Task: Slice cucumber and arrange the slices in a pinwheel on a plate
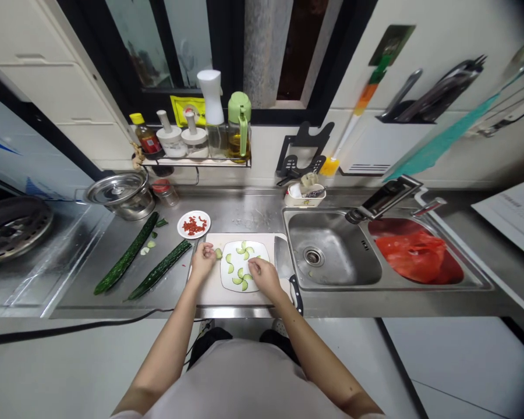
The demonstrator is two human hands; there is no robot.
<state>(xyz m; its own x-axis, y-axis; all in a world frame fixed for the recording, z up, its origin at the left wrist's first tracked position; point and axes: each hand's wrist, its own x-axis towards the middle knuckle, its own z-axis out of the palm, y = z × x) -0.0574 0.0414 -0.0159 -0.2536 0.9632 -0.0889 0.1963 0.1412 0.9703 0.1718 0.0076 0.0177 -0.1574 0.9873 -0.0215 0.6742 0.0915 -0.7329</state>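
A white square plate (226,281) lies on a pale cutting board (213,297), with thin green cucumber slices (243,279) set out in curved, petal-like groups. My right hand (265,278) is over the plate's right side, thumb and fingertips pinched together; anything between them is too small to make out. At the plate's left edge my left hand (203,261) hovers with curled fingers, close to a small stack of cucumber pieces (219,254). What its fingers hold, if anything, is hidden. Right of the plate, a knife (283,258) rests on the board, its black handle toward me.
Two whole cucumbers (128,253) (160,270) and some trimmings (151,244) lie on the steel counter at left. Behind the board stands a small dish of red bits (194,224). A double sink (332,250) with a red plastic bag (414,253) is at right; a lidded pot (122,195) stands back left.
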